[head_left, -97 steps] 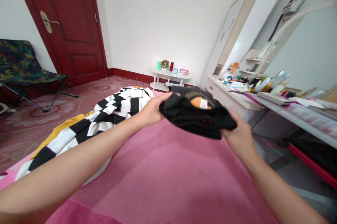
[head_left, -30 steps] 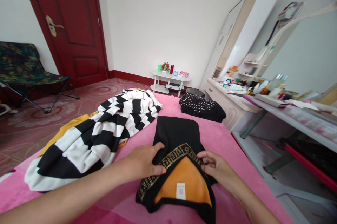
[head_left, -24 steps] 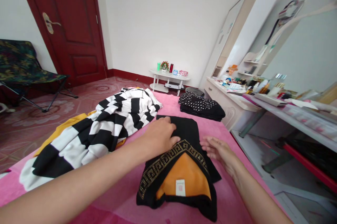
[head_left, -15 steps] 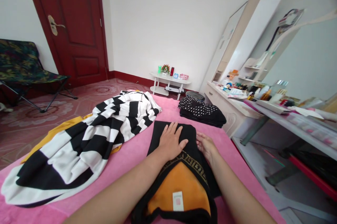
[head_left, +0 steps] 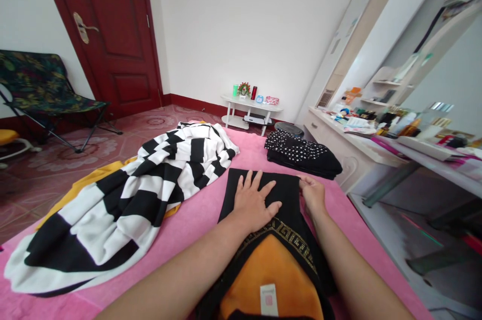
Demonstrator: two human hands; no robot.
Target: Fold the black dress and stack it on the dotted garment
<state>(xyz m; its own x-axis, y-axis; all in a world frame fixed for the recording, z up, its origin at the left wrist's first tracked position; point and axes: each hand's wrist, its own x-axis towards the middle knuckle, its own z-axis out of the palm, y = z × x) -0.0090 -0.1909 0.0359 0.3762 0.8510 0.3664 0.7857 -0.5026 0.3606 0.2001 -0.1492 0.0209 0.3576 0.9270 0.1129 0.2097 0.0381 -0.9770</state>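
A black sweater (head_left: 284, 187) with an orange fleecy lining, a pale label and a gold-patterned neckline lies partly folded on the pink bedcover (head_left: 203, 227). My left hand (head_left: 254, 199) rests flat on its dark folded part, fingers spread. At the fold's far right corner, my right hand (head_left: 312, 193) pinches the edge of the fabric between thumb and fingers. To the left sprawls a rumpled black-and-white checked garment (head_left: 150, 184), with mustard-yellow cloth (head_left: 85, 184) showing from under it.
A folded black garment with white dots (head_left: 301, 152) lies at the bed's far right. Beyond it stands a dressing table (head_left: 327, 132) crowded with bottles. A low white side table (head_left: 250, 103) is by the wall; a camouflage folding chair (head_left: 45, 84) stands left, near the red door (head_left: 113, 34).
My right hand has drawn the fold's corner outward to the right, so the dark part is wider and flatter. My left hand stays on the fabric, its fingers spread wider. The view has shifted slightly.
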